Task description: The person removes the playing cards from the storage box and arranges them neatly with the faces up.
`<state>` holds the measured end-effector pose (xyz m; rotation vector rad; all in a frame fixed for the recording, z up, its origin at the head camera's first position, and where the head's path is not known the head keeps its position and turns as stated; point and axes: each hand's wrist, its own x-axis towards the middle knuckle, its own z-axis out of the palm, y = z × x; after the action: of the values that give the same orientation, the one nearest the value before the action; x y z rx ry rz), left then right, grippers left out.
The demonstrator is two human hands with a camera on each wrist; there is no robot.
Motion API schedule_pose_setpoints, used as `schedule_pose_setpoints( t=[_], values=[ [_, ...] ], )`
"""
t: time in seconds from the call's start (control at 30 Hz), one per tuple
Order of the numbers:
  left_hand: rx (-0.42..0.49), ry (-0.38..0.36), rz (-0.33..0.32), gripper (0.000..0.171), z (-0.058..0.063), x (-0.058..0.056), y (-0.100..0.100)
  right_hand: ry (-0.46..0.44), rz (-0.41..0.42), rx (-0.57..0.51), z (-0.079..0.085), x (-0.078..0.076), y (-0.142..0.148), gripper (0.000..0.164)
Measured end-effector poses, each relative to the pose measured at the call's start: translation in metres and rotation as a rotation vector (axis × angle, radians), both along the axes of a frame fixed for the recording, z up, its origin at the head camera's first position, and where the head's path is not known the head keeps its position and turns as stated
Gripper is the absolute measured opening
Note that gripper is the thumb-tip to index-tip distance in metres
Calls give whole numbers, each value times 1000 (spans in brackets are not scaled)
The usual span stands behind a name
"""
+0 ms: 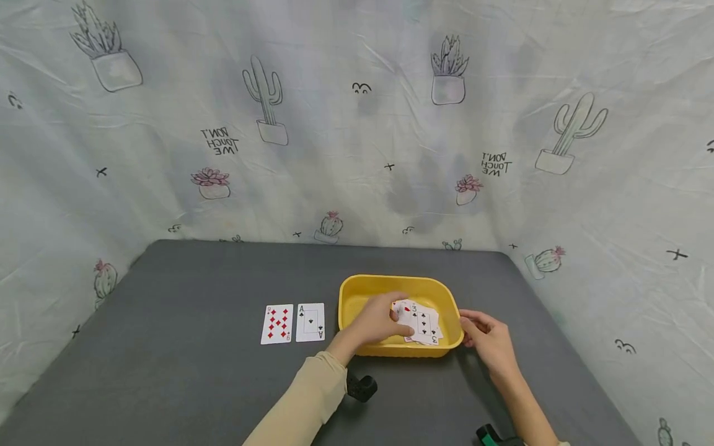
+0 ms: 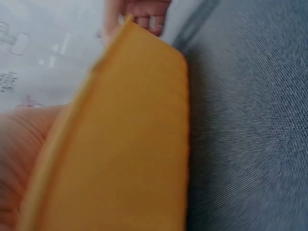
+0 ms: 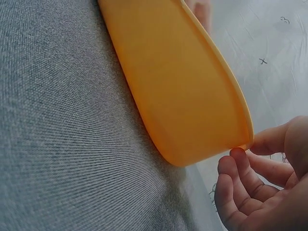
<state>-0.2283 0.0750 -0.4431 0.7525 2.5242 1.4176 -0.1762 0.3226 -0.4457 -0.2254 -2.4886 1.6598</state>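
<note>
A yellow plastic tray point(image 1: 398, 351) stands on the grey table, with a loose pile of playing cards point(image 1: 424, 321) inside, a three of clubs on top. My left hand point(image 1: 372, 322) reaches over the tray's near wall, thumb and fingers spread at the pile's left edge. The tray wall hides much of that hand in the left wrist view. My right hand point(image 1: 491, 344) pinches the tray's right rim between thumb and fingers; the right wrist view shows those fingertips point(image 3: 238, 153) at the rim's corner.
Left of the tray, a nine of diamonds point(image 1: 277, 324) and an ace of clubs point(image 1: 310, 322) lie face up side by side on the grey table point(image 1: 167, 359). A pale cloth point(image 1: 334, 124) printed with cacti hangs behind and beside the table.
</note>
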Motion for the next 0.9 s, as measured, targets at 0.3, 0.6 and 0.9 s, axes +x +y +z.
schedule_pose_setpoints(
  t=[0.3, 0.6, 0.9],
  values=[
    [-213, -6, -45, 86, -4, -11, 17, 2, 6, -5, 1, -1, -4, 30],
    [-243, -34, -64, 88, -9, -19, 19, -4, 4, -1, 2, -1, -5, 29],
    [-240, 31, -87, 82, -9, -18, 23, -4, -2, -8, 0, 1, -2, 30]
  ],
)
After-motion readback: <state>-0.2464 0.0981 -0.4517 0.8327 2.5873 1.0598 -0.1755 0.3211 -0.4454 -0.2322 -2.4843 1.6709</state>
